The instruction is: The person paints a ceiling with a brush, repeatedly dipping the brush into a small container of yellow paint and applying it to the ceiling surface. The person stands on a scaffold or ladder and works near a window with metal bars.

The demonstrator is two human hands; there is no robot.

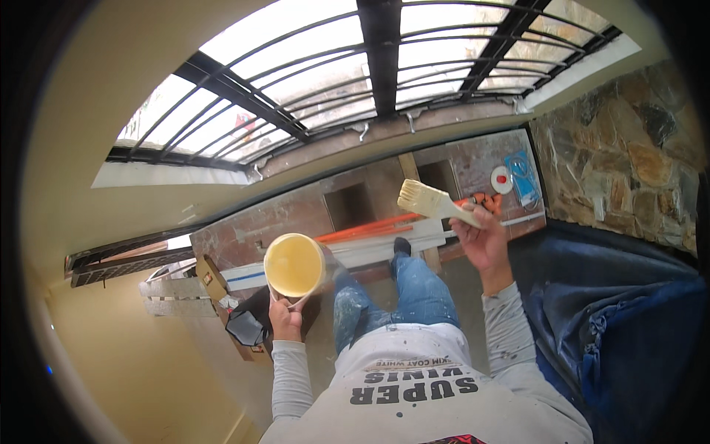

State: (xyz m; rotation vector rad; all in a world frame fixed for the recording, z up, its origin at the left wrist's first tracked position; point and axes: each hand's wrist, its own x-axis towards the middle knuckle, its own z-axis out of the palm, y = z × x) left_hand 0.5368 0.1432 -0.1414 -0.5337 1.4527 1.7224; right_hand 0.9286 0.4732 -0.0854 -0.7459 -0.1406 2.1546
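My left hand [287, 318] grips the handle of a small plastic bucket [294, 263] that shows cream-yellow inside, held out over the left side of my legs. My right hand [481, 244] holds a wide paintbrush [421, 200] by its pale handle, its cream-coated bristles pointing left, higher and to the right of the bucket. Below them is a dusty brown counter-like ledge [296, 196] with two dark openings, orange lengths [355, 231] and long white strips [244, 274] lying on it.
A black-barred window [384, 66] arches above the ledge. A stone wall [636, 148] rises at right over dark blue sheeting [629, 318]. A cardboard box [214, 285] with a dark bag [248, 322] is left of my legs. A white roll [501, 180] and blue packet [523, 181] lie on the ledge.
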